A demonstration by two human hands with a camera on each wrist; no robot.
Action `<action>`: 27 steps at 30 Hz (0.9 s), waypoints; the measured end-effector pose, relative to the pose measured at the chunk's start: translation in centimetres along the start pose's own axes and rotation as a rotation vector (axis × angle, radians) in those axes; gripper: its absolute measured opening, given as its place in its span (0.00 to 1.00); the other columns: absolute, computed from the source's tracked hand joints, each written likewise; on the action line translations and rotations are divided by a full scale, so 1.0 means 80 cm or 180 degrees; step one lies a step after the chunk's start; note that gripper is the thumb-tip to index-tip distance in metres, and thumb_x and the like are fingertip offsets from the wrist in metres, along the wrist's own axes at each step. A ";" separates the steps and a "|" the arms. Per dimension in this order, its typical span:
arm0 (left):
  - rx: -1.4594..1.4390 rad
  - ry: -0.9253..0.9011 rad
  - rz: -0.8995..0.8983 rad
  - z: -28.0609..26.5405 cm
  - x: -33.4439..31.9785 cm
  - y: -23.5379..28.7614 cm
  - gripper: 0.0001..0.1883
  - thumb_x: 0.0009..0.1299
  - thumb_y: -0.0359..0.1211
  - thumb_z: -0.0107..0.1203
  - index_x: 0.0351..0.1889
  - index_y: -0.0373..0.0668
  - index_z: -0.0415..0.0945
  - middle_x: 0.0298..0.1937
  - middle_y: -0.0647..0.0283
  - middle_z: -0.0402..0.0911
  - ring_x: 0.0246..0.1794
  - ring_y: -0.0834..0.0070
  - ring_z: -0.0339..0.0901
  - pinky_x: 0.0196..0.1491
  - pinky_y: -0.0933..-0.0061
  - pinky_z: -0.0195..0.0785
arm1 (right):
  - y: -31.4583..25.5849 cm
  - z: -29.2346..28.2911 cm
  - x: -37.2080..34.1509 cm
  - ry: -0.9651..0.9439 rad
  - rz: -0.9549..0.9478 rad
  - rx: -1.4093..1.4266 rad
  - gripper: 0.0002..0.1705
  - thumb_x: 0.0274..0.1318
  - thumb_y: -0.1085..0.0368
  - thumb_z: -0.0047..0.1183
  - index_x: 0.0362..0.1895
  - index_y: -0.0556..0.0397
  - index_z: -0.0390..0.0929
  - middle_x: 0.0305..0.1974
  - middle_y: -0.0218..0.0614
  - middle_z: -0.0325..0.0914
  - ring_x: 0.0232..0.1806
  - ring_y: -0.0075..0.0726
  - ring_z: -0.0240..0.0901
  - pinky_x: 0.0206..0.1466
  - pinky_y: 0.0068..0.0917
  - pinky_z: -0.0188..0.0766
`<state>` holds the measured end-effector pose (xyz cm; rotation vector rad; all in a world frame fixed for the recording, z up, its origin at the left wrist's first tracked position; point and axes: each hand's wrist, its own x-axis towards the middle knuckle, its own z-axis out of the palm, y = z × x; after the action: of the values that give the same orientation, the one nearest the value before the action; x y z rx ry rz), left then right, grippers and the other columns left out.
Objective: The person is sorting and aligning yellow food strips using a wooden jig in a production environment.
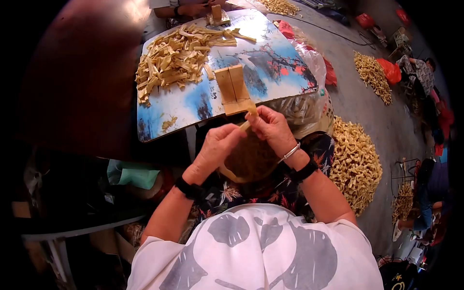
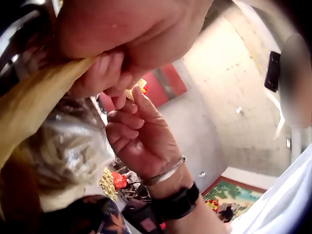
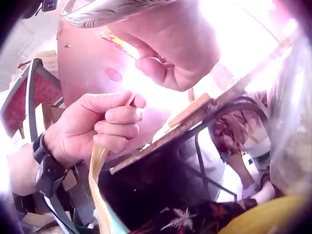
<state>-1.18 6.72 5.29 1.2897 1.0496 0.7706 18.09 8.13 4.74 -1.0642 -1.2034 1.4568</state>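
Both hands meet in front of the table edge, over my lap. My left hand (image 1: 220, 142) pinches a pale yellow flat strip (image 1: 245, 125) between thumb and curled fingers. The tail of the strip (image 3: 97, 185) hangs below that fist in the right wrist view. My right hand (image 1: 274, 126), with a bracelet at its wrist, pinches the other end, which sticks up past the thumb. Just beyond the hands, a wooden block (image 1: 233, 87) with a slit down its upright board stands at the table edge. Below them is a yellow-rimmed basin (image 1: 234, 178), partly hidden by the hands.
A heap of similar strips (image 1: 169, 58) covers the left of the painted table (image 1: 193, 108). Clear plastic bags (image 1: 302, 113) stand at its right side. A large pile of small knotted pieces (image 1: 355, 164) lies right of my legs. Another person's hands (image 1: 193, 9) are across the table.
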 end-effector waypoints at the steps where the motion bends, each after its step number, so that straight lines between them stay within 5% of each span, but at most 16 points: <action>1: 0.0447 0.0170 0.0232 -0.013 0.015 0.006 0.11 0.77 0.37 0.50 0.41 0.41 0.81 0.22 0.78 0.67 0.19 0.92 0.59 0.22 0.88 0.52 | -0.004 -0.002 0.019 -0.0008 -0.0164 -0.0054 0.15 0.66 0.55 0.56 0.37 0.55 0.78 0.25 0.21 0.74 0.23 0.14 0.65 0.27 0.15 0.64; 7: 0.1499 0.1092 0.1255 -0.058 0.100 0.022 0.10 0.74 0.34 0.54 0.37 0.38 0.82 0.22 0.75 0.70 0.21 0.87 0.65 0.24 0.81 0.59 | -0.017 0.004 0.102 0.0876 -0.1050 -0.1585 0.13 0.66 0.57 0.53 0.38 0.55 0.76 0.24 0.41 0.78 0.26 0.35 0.79 0.30 0.30 0.71; 13: 0.1406 0.1376 0.1188 -0.063 0.147 0.010 0.10 0.73 0.34 0.55 0.37 0.36 0.82 0.20 0.70 0.73 0.24 0.86 0.68 0.29 0.79 0.63 | 0.008 0.003 0.139 0.1339 -0.1637 -0.2214 0.08 0.62 0.61 0.54 0.37 0.52 0.74 0.31 0.46 0.79 0.35 0.57 0.76 0.36 0.45 0.71; 16: 0.1455 0.1604 0.1134 -0.058 0.151 -0.004 0.11 0.73 0.34 0.54 0.36 0.36 0.81 0.20 0.70 0.73 0.24 0.86 0.67 0.28 0.79 0.62 | 0.017 0.005 0.137 0.1237 -0.1357 -0.2891 0.07 0.61 0.62 0.54 0.36 0.52 0.74 0.32 0.46 0.78 0.37 0.57 0.76 0.38 0.48 0.71; 20: 0.1372 0.1642 0.1085 -0.064 0.154 -0.010 0.11 0.74 0.34 0.52 0.37 0.37 0.81 0.21 0.72 0.72 0.22 0.85 0.66 0.27 0.78 0.61 | 0.032 -0.013 0.137 0.1184 -0.1691 -0.3118 0.05 0.61 0.65 0.51 0.35 0.53 0.73 0.32 0.44 0.77 0.39 0.56 0.75 0.38 0.48 0.71; 23: -0.0459 0.1045 0.0273 -0.074 0.132 -0.014 0.11 0.74 0.34 0.51 0.37 0.37 0.80 0.22 0.68 0.75 0.22 0.81 0.69 0.30 0.79 0.64 | 0.015 -0.017 0.100 0.0886 -0.1627 -0.2712 0.04 0.61 0.66 0.51 0.37 0.53 0.74 0.30 0.44 0.78 0.37 0.56 0.76 0.38 0.46 0.72; 27: -0.1179 0.0643 0.0542 -0.040 0.069 -0.010 0.09 0.74 0.31 0.52 0.46 0.37 0.78 0.31 0.70 0.76 0.30 0.82 0.71 0.40 0.81 0.66 | 0.012 -0.016 0.025 0.0618 -0.1287 -0.2061 0.13 0.62 0.60 0.56 0.44 0.54 0.77 0.25 0.44 0.78 0.31 0.53 0.78 0.33 0.39 0.73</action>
<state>-2.20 12.83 3.65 1.0045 0.9081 1.1849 18.83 10.23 3.47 -1.2504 -1.6788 0.6419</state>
